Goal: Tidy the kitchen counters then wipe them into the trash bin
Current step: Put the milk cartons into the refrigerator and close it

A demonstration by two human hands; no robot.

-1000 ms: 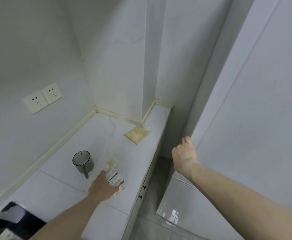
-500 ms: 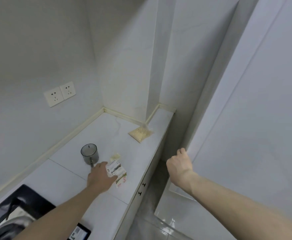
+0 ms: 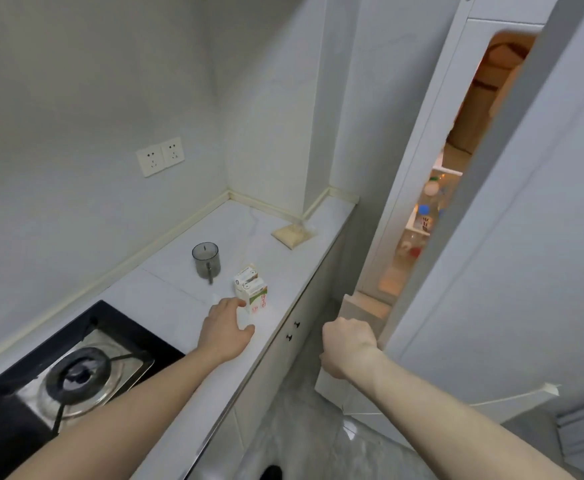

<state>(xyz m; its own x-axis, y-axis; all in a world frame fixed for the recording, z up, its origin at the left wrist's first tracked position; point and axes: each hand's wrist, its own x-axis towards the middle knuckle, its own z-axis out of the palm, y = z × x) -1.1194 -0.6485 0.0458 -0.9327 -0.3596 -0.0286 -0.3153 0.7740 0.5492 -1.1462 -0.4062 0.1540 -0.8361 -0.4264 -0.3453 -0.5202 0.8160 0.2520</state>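
A small white milk carton (image 3: 251, 289) with green and red print stands upright near the front edge of the white counter (image 3: 166, 299). My left hand (image 3: 226, 329) hovers just in front of the carton with relaxed, spread fingers; its index fingertip is at the carton's base and it holds nothing. My right hand (image 3: 347, 341) is curled at the edge of the white fridge door (image 3: 491, 271). The door stands partly open, and its lit shelves hold bottles (image 3: 422, 216).
A grey translucent cup (image 3: 206, 259) with a handle stands behind the carton. A clear bag of pale grains (image 3: 294, 233) lies near the back corner. A gas stove (image 3: 76, 372) is at the lower left, wall sockets (image 3: 160, 155) above, and cabinet knobs (image 3: 292, 330) below the counter.
The fridge door has swung open under my right hand. My left hand has let go of the carton and drawn back a little. The view has pulled back, showing the stove.
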